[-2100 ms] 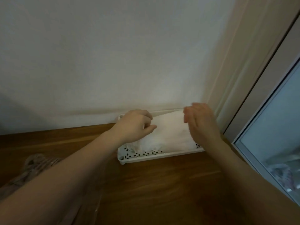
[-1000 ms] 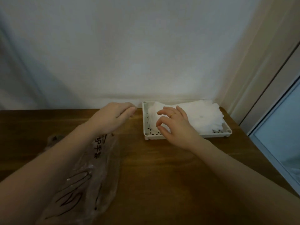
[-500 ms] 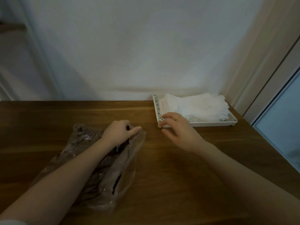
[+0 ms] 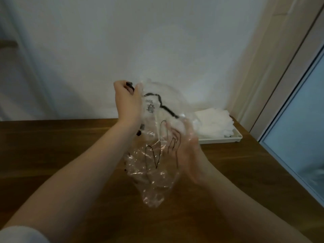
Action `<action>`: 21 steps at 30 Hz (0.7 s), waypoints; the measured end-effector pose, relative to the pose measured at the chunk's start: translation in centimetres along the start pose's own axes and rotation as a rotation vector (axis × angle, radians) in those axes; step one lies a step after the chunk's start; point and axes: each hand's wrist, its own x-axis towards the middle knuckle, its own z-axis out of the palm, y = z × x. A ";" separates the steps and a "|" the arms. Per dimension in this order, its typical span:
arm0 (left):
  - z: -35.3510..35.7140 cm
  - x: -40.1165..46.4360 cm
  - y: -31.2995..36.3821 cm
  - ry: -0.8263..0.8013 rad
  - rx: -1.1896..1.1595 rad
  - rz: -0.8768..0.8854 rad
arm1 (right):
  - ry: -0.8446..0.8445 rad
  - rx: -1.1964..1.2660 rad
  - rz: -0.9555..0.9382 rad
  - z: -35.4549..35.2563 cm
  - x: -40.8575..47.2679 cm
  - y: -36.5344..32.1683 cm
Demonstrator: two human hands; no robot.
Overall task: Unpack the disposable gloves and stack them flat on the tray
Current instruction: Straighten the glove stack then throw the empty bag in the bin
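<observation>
Both hands have lifted the plastic bag (image 4: 157, 151) off the table (image 4: 52, 146).

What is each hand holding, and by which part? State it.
Left hand grips the clear plastic bag at its top edge; right hand presses its side.

Dim, soft indoor light; cool daylight enters through the window (image 4: 301, 130) at right. Glints on the plastic bag (image 4: 154, 155); right hand (image 4: 188, 151) motion-blurred, frame edges bowed.

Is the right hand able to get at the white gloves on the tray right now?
Probably not at once. The right hand is against the clear bag that the left hand grips and holds up between it and the gloves on the tray.
</observation>
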 end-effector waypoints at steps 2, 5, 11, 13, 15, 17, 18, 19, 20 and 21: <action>0.6 -1.0 -0.5 0.000 0.022 0.041 | 0.001 -0.087 0.022 -1.4 -0.6 0.3; 1.6 -1.7 -0.6 -0.011 0.001 0.065 | -0.040 -0.382 0.154 -0.8 -1.4 0.8; 3.2 -4.3 -0.1 -0.091 -0.048 0.112 | 0.213 -0.101 0.275 -1.0 0.6 2.0; 2.8 -4.9 0.0 -0.132 -0.100 0.065 | 0.268 -0.073 0.240 -2.1 0.9 1.4; 1.8 -5.4 -0.3 -0.235 -0.191 0.074 | 0.306 -0.012 0.219 -3.6 0.6 0.4; 0.5 -6.0 -0.9 -0.387 -0.184 0.113 | 0.335 0.078 0.200 -5.3 0.5 -0.7; 0.0 -6.3 -1.2 -0.478 -0.146 0.130 | 0.353 0.114 0.176 -5.8 0.4 -1.2; -0.3 -6.6 -1.7 -0.573 -0.078 0.160 | 0.380 0.147 0.147 -6.3 0.3 -1.8; -0.5 -7.0 -2.1 -0.667 0.008 0.220 | 0.405 0.184 0.113 -6.4 0.3 -2.3; -0.5 -7.3 -2.5 -0.753 0.081 0.296 | 0.433 0.221 0.072 -6.6 0.3 -2.6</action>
